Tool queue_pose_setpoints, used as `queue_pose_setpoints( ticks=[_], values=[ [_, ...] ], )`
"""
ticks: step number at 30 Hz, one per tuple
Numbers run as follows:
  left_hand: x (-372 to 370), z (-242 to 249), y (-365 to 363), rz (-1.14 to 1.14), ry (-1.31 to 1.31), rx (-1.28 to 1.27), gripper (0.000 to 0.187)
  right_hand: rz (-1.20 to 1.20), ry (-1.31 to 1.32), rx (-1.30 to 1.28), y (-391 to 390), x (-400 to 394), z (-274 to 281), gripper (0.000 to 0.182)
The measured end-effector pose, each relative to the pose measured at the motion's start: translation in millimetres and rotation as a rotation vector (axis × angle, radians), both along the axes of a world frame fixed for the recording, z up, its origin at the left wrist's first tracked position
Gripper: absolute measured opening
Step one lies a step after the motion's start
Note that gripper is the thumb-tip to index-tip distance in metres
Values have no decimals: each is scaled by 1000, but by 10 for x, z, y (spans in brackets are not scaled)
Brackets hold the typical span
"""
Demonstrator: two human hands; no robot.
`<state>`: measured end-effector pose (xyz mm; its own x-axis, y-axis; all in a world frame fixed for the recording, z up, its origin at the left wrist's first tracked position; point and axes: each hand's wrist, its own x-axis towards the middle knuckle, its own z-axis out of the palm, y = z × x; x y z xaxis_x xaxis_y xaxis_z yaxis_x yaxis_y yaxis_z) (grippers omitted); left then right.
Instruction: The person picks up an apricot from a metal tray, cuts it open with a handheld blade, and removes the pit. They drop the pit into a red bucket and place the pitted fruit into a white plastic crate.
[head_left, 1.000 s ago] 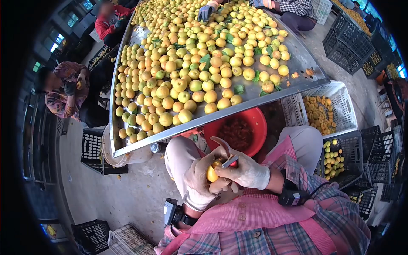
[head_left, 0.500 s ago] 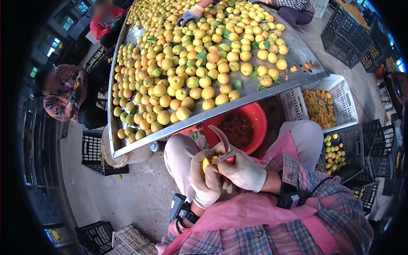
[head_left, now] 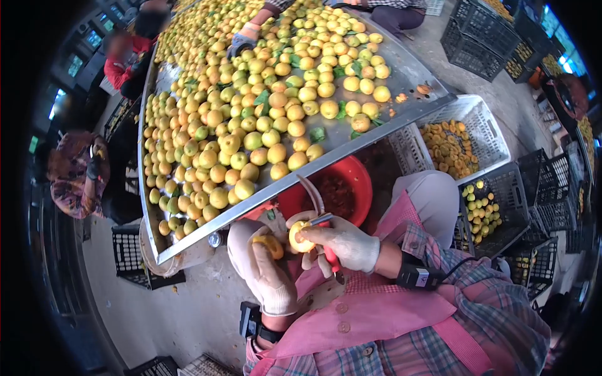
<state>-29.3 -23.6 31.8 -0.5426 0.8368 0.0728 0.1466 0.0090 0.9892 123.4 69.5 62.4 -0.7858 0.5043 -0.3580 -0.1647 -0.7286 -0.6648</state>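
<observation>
My left hand (head_left: 271, 276), in a pale work glove, is closed around an apricot half (head_left: 268, 245) above my left knee. To its right, my gloved right hand (head_left: 351, 245) holds another apricot half (head_left: 299, 238) with its cut face showing, together with pruning shears. The shears have a red handle (head_left: 331, 255) under the fingers, and their curved blade (head_left: 313, 193) points up over the red bucket (head_left: 367, 188). Dark reddish-brown scraps (head_left: 335, 195) lie in the bucket. Both hands are apart, in front of my lap.
A metal sorting table (head_left: 411, 116) heaped with whole apricots (head_left: 241, 141) slopes ahead. On the right stand a white crate (head_left: 495, 141) of apricot halves and a black crate (head_left: 511, 219) with whole fruit. A co-worker's gloved hand (head_left: 243, 41) reaches among the fruit.
My hands were together around one apricot; now they are apart, each with a half. The left hand moved left. The view has shifted, and the co-worker's hand is still over the fruit.
</observation>
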Motion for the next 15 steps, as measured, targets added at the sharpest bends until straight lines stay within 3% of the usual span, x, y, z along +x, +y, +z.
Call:
queue_pose_setpoints(
  ticks=[3,6,9,11,15],
  values=[
    [157,57,79,-88,-156,118,48,73,-45,6,6,62,-130,40],
    [302,233,136,-217,-97,70,57,207,-56,41,15,162,-33,36],
    [364,279,187,-303,-121,80,60,184,-44,2,42,195,-38,36],
    [358,217,208,-337,-344,63,63,181,-5,-12,50,198,-142,36],
    [345,154,222,-329,-461,-34,63,177,-73,-113,61,217,-218,33]
  ],
)
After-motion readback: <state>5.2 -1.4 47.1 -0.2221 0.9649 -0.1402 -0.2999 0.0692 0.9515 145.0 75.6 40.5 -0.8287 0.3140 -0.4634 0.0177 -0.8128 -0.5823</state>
